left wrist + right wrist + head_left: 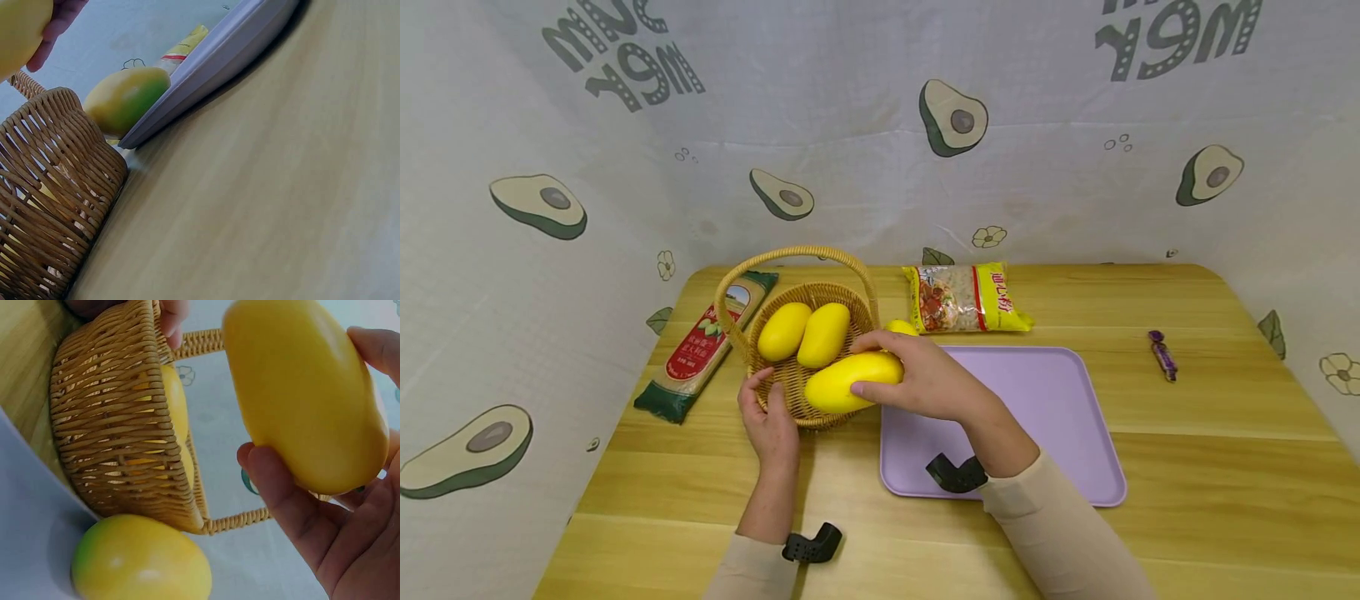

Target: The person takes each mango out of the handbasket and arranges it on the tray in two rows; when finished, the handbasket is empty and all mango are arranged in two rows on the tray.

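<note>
My right hand [928, 379] grips a yellow mango [306, 394] between thumb and fingers, over the front right of the wicker basket [119, 419]. Two more mangoes [823, 335] lie inside the basket, towards its back. At the basket's front left my left hand [772, 425] holds the rim, its thumb and fingers on either side of the wicker. Another mango [128, 97], yellow with a green patch, lies outside, between the basket and the tray; in the head view the right hand mostly hides it.
A lilac tray [1045, 417] lies right of the basket, under the right forearm. Behind it is a yellow food packet [958, 298]. A spaghetti bag [703, 346] lies left of the basket, and a purple-wrapped candy [1163, 357] at the far right. The basket's handle [805, 252] arches above it.
</note>
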Demonstrator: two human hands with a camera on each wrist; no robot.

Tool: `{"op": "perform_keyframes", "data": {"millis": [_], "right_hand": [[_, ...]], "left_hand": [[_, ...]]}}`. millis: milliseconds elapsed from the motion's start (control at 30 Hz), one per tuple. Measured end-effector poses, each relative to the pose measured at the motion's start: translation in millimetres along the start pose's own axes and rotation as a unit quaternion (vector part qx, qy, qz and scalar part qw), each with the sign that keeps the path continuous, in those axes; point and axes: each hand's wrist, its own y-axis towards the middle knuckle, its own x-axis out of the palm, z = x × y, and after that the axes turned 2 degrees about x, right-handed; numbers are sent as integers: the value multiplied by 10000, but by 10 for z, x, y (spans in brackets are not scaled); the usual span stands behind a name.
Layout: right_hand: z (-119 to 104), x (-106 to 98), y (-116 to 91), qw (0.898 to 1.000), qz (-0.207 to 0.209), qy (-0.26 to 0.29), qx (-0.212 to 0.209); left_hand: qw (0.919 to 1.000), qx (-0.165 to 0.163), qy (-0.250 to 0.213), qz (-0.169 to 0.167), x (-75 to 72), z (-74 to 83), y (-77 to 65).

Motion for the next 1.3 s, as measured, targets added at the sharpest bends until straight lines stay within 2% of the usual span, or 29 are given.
{"op": "perform_keyframes", "data": {"millis": [133, 333, 533, 767, 1000, 1300], "right_hand": [[41, -16, -102, 9997, -228, 21, -18], [92, -96, -254, 9966, -810, -78, 96], [212, -207, -391, 9923, -1118, 124, 514], [353, -417, -539, 9857, -1182, 439, 1117], [464, -668, -697, 9903, -848, -167, 1091], [640, -936, -803, 9891, 285, 507, 1355]], "left_hand": [[10000, -49, -12, -21, -3, -3, 0], [10000, -46, 4, -20, 0, 4, 3], [10000, -83, -19, -48, -9, -4, 4], [9999, -103, 29, -100, -4, 9, 0], [9999, -83, 25, -75, -11, 6, -2], [9999, -57, 79, -109, -8, 13, 4]]}}
